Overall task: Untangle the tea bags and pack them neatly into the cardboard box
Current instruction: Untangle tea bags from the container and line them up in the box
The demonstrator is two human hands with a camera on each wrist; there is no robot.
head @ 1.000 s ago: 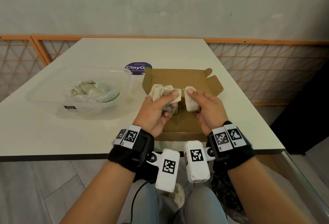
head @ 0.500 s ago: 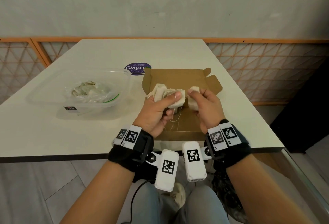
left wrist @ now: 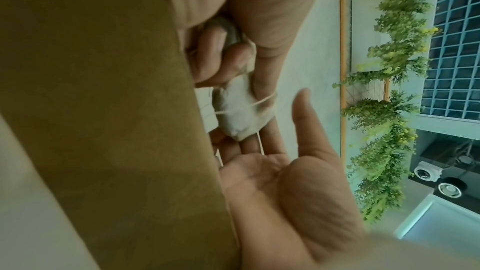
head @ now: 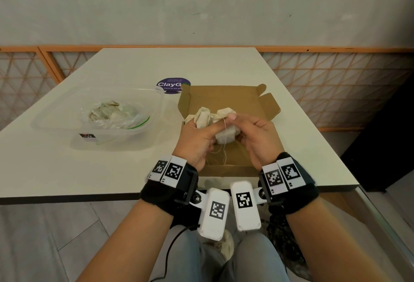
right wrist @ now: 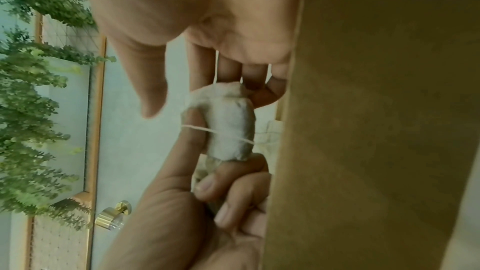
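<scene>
My left hand (head: 208, 133) grips a bunch of beige tea bags (head: 202, 118) above the open cardboard box (head: 224, 95). A thin string (head: 224, 147) runs over its thumb and hangs down. One tea bag (head: 225, 137) sticks out toward my right hand (head: 244, 129). In the left wrist view the left hand (left wrist: 259, 17) has its fingers curled on that tea bag (left wrist: 239, 114). The right hand (left wrist: 285, 192) lies palm-open, straight fingers touching the bag, thumb apart. The right wrist view shows the same tea bag (right wrist: 231, 128) crossed by the string. What lies on the box floor under the hands is hidden.
A clear plastic container (head: 56, 115) at the left holds a zip bag of more tea bags (head: 116, 115). A purple round sticker (head: 172, 84) lies behind the box. The box sits near the table's front edge (head: 89, 197). Orange lattice railing (head: 336, 84) surrounds the table.
The hands have drawn together. The right hand, which gripped a separate bag to the right, now lies with straighter fingers against a bag held by the left hand.
</scene>
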